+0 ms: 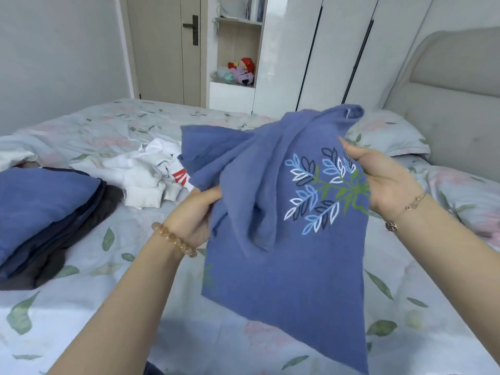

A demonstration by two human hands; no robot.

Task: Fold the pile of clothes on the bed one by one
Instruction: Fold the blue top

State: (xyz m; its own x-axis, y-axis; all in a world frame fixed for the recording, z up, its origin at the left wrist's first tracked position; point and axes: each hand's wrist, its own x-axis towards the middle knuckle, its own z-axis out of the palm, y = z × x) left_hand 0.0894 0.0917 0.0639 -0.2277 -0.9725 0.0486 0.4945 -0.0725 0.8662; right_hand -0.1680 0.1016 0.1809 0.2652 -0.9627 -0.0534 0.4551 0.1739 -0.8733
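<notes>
Both forearms reach forward, bare. Left grip (196,212), beaded bracelet at the wrist, fingers curled and pinching the blue shirt (284,226) along its left edge. Right grip (378,177), higher and farther out, chain bracelet at the wrist, palm facing in, thumb on the cloth's front, fingers hidden behind.

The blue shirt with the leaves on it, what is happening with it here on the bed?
A person is holding the blue shirt up above the bed with both hands. The left hand grips its left edge and the right hand holds the side with the leaf print. It hangs crumpled, not yet folded. To the left lies a stack of folded dark clothes, and behind it a white garment is still in a heap.
</notes>
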